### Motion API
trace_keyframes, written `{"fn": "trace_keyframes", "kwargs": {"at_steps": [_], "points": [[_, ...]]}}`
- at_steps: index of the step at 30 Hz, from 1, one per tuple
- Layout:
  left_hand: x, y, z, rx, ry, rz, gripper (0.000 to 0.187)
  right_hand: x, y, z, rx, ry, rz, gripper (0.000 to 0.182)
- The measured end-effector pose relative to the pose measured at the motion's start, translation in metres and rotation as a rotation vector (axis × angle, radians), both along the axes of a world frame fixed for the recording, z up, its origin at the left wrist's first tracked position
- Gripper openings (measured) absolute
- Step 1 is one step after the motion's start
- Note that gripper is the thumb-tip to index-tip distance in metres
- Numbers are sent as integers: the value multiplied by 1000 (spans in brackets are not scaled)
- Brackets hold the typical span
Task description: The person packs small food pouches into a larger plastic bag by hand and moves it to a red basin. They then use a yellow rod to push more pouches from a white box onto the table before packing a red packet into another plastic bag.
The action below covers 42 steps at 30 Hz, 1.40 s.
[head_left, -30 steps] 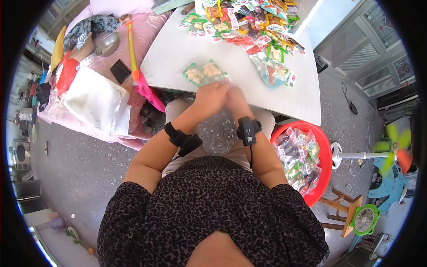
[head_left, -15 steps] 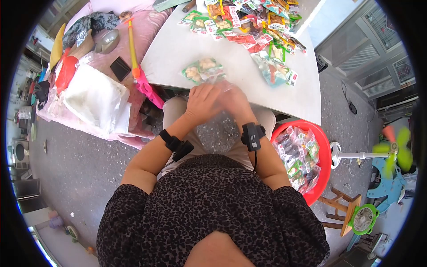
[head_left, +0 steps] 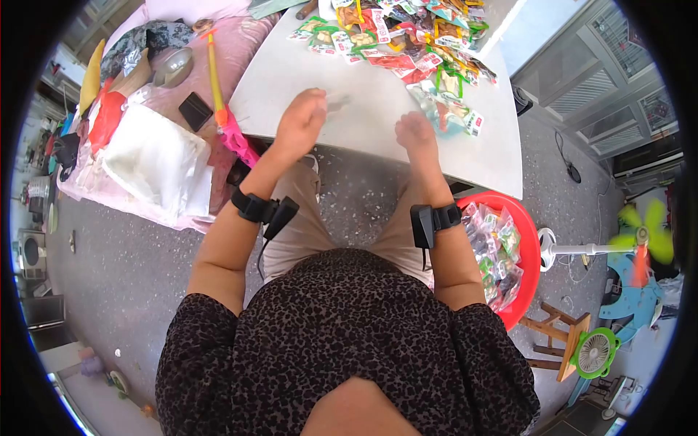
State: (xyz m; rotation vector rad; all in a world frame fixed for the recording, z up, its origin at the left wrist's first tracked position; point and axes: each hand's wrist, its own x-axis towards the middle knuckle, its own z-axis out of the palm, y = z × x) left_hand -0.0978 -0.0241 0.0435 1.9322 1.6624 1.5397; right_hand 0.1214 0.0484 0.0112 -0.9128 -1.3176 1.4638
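Over the front of the white table point(head_left: 363, 120), my two hands are apart. My left hand point(head_left: 300, 123) is raised with its fingers curled together; a faint, blurred greyish patch shows beside the fingertips, and what the fingers hold, if anything, is hidden. My right hand point(head_left: 417, 136) is closed, its knuckles right at the near left edge of a clear, teal-tinted plastic bag point(head_left: 440, 112). Behind the hands, a heap of colourful sealed food packets point(head_left: 414, 43) covers the back of the table. Green-edged packets point(head_left: 323, 38) lie at the heap's left end.
A red basin point(head_left: 534, 247) holding several clear-wrapped packets point(head_left: 496, 254) stands on the floor at my right. Beyond it are a fan with green blades point(head_left: 658, 236) and a wooden stool point(head_left: 556, 330) with a small green fan point(head_left: 596, 352). A pink-covered bed point(head_left: 236, 43) is at left.
My hands were together at the table's front edge by a clear packet of pale food. They have separated, left hand up and leftward, right hand rightward. That packet no longer shows there.
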Motion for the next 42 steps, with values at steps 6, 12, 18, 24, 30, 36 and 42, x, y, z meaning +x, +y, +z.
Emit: {"fn": "trace_keyframes", "kwargs": {"at_steps": [6,12,18,24,30,36,42], "points": [[-23,9,49,-410,-908,-326,11,-23,13,45,95,9,186,52],[-9,-9,55,-507,-1147,-571,10,-34,8,58,-8,45,375,23],[-12,-7,51,-425,-962,-475,12,-27,2,70,145,51,315,6],[-1,-14,44,-334,-870,-489,11,-5,-18,88,314,-132,272,5],[19,-34,44,-428,-830,-539,9,30,-25,80,232,-187,387,4],[40,-58,31,-597,-872,-689,11,47,-58,83,407,-456,630,12],[52,-67,19,-617,-736,-688,12,47,-78,73,529,-523,631,16]]}}
